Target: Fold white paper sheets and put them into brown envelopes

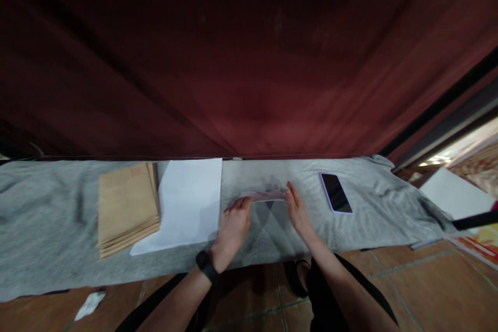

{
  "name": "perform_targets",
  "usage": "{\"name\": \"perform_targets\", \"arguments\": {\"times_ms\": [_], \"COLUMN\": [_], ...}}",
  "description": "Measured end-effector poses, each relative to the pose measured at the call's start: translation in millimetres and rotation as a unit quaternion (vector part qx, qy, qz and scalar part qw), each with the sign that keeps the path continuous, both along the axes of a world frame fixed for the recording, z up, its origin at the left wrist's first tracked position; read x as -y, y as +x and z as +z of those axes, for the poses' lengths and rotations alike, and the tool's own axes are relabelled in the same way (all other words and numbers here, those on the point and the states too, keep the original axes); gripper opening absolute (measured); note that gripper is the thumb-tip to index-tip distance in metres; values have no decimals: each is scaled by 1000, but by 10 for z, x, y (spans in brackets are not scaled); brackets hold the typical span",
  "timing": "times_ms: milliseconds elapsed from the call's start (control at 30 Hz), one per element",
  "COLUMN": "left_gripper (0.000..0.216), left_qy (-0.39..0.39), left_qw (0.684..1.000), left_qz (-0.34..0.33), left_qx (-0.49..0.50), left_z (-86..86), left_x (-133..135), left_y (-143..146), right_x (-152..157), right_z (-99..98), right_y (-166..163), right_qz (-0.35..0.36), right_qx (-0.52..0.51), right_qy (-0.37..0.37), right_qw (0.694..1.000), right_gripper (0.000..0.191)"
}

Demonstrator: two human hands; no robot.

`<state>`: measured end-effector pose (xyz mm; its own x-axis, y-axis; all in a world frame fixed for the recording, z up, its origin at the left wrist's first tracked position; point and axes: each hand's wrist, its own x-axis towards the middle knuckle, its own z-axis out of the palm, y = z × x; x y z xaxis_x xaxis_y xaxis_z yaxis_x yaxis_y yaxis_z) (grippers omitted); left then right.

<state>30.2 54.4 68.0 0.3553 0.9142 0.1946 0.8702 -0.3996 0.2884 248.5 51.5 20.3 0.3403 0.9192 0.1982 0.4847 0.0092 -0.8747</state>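
Observation:
A narrow pale strip, which looks like a folded sheet of paper (268, 196), spans the gap between my hands above the grey cloth. My left hand (235, 223), with a black band on its wrist, grips the strip's left end, fingers curled. At the other end, my right hand (299, 213) pinches it with the fingers fairly straight. The strip is blurred, and its print, if any, cannot be read. White paper sheets (190, 202) lie just left of my left hand.
Left of the sheets lies a stack of brown envelopes (126, 202). A phone (336, 193) in a lilac case rests to the right. The grey cloth (373, 207) covers a narrow bench against a dark red curtain (249, 78). A crumpled tissue (90, 305) is on the tiled floor.

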Motion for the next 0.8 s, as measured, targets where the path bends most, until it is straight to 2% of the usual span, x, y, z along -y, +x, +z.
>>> {"name": "perform_targets", "arguments": {"times_ms": [67,133,233,300,333,433,533,600,667,733,800], "left_gripper": [33,30,28,28,28,29,31,36,44,48,50], "left_qy": [-30,-74,-144,-172,-179,-173,-84,-8,43,66,70], "left_qw": [995,978,921,891,885,899,935,951,960,967,972], "left_qz": [58,76,55,36,28,17,8,-34,-88,-128,-154], "left_qx": [78,181,358,420,429,402,345,306,262,212,162], "left_z": [47,59,37,19,13,16,43,51,25,-40,-131], "left_x": [-65,-140,-249,-303,-321,-340,-317,-292,-269,-251,-231], "left_y": [-40,-61,-66,-72,-79,-116,-159,-174,-170,-148,-116], "right_x": [-58,-87,-89,-77,-71,-58,-58,-65,-75,-83,-88], "right_z": [-38,-60,-24,48,91,207,263,282,299,308,293], "right_y": [47,47,-27,-91,-117,-156,-138,-107,-71,-44,-37], "right_qz": [-12,3,22,36,44,67,78,78,91,108,97], "right_qx": [-131,-221,-273,-312,-346,-457,-497,-517,-555,-590,-594], "right_qy": [-10,-25,-34,-14,-7,-33,-65,-78,-107,-133,-143], "right_qw": [991,975,961,949,937,886,862,849,820,789,786], "right_gripper": [73,74,65,59,55,35,27,26,27,30,21]}}
